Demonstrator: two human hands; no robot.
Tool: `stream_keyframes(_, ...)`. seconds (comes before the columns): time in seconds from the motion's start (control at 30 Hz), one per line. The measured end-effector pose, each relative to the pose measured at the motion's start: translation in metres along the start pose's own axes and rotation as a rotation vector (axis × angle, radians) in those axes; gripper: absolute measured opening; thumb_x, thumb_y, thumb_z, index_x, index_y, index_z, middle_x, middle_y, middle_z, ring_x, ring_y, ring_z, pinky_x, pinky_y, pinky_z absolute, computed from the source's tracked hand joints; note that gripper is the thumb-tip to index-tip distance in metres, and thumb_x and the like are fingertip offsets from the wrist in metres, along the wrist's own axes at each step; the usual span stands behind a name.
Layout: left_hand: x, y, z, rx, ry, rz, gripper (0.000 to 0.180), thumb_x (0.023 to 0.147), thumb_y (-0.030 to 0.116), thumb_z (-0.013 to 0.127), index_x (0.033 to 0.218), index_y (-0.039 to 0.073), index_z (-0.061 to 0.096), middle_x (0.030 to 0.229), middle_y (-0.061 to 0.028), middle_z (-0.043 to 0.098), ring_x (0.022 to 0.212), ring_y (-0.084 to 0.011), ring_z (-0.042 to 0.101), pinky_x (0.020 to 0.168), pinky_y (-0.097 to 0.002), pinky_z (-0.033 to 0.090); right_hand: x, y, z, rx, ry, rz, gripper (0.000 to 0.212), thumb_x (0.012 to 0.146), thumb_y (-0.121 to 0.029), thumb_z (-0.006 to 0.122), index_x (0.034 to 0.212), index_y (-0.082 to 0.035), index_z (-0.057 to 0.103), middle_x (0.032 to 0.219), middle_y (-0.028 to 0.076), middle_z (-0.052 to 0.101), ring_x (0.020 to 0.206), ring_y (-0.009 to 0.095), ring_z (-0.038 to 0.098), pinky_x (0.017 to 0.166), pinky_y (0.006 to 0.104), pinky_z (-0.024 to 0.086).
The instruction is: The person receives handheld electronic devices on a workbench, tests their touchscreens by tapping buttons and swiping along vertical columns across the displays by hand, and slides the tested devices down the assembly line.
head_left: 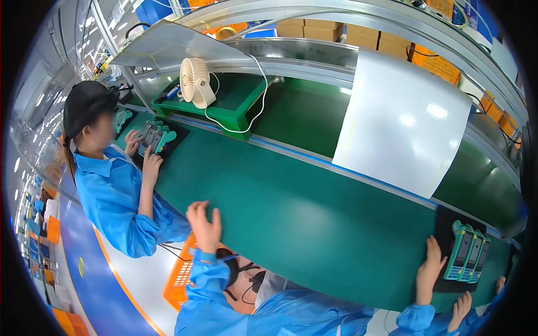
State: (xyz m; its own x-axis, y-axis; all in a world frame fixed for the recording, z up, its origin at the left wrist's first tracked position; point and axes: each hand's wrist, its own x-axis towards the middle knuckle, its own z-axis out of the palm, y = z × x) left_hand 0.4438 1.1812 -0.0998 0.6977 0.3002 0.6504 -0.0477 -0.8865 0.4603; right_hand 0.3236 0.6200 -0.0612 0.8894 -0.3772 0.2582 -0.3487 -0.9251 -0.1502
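My left hand point(205, 229) is over the near edge of the green worktable point(302, 218), fingers apart, nothing in it. At the right, my right hand point(430, 264) has its fingers stretched out and holds nothing. It is beside a black mat point(446, 224), by the left side of three handheld keypad terminals point(463, 255). These have screens and green casings and sit side by side on the mat. I cannot tell whether the hand touches the mat.
At the left, a co-worker point(115, 190) touches similar terminals point(152, 138). Another person's hand point(460, 309) is near my right hand. A beige fan point(194, 83) stands on a green raised shelf point(238, 103). A white sheet point(400, 123) hangs behind the table; an orange crate point(178, 283) stands below.
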Motion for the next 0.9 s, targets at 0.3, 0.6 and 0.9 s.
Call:
stream_keyframes(0.3, 0.048, -0.073, -0.002, 0.281, -0.169, -0.093, 0.06, 0.08, 0.039, 0.071, 0.116, -0.006, 0.055, 0.124, -0.0254, 0.047, 0.113, -0.0406, 0.044, 0.097, -0.0461, 0.037, 0.029, 0.117, -0.016, -0.283, -0.014, 0.281, 0.067, 0.079, 0.009, 0.041, 0.14, -0.019, 0.045, 0.147, 0.003, 0.043, 0.135, 0.025, 0.039, 0.104, 0.069, 0.019)
stream_keyframes(0.6, 0.061, -0.033, 0.029, 0.508, -0.064, -0.027, 0.044, 0.081, 0.025, 0.066, 0.116, -0.001, 0.058, 0.127, -0.0212, 0.05, 0.118, -0.0379, 0.046, 0.095, -0.0498, 0.041, 0.056, 0.001, 0.0, -0.123, 0.045, -0.328, 0.043, 0.086, 0.001, 0.046, 0.129, 0.0, 0.049, 0.134, 0.022, 0.05, 0.122, 0.038, 0.049, 0.102, 0.042, 0.042)
stream_keyframes(0.9, 0.047, -0.046, 0.002, 0.493, 0.033, -0.172, 0.09, 0.075, 0.05, 0.073, 0.129, -0.013, 0.039, 0.135, -0.0304, 0.039, 0.122, -0.0454, 0.037, 0.105, -0.0477, 0.032, 0.063, -0.058, -0.013, 0.382, -0.05, -0.432, 0.028, 0.089, 0.005, 0.046, 0.114, 0.003, 0.058, 0.129, 0.017, 0.053, 0.118, 0.035, 0.051, 0.1, 0.0391, 0.042)
